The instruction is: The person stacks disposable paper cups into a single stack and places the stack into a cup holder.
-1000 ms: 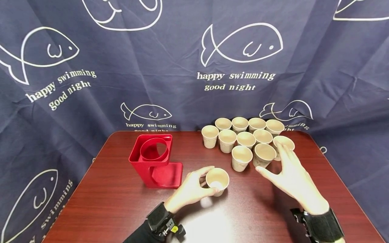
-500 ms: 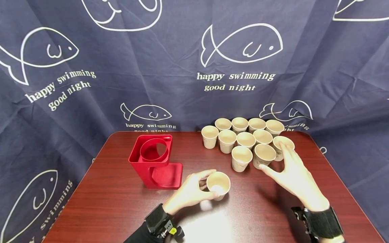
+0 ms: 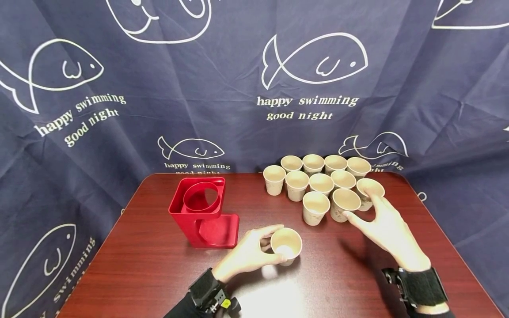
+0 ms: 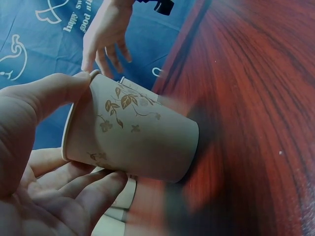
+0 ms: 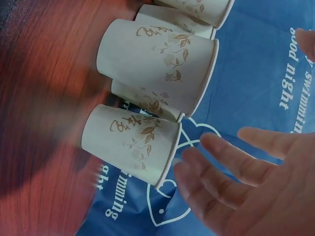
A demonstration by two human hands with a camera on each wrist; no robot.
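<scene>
1. In the head view, holding a pale paper cup [image 3: 286, 245] in the left hand [image 3: 252, 251], with thumb and fingers curled round its side and mouth facing up, above the front-middle part of the reddish-brown table [image 3: 159, 274]
2. In the same view, hovering at the rim of the rightmost cup [image 3: 362, 194] with the right hand [image 3: 387, 227], fingers apart and grasping nothing, beside a group of upright cups [image 3: 321, 183]
3. Seen on the table's left side, well apart from the group: a red holder [image 3: 191, 225] with a round ring on top
4. In the left wrist view, gripping the paper cup firmly between thumb and fingers near its rim; cannot tell whether resting on the table
5. In the right wrist view, holding nothing in the right hand, fingertips just beside a leaf-printed cup [image 5: 133, 142]; cannot tell whether touching
</scene>
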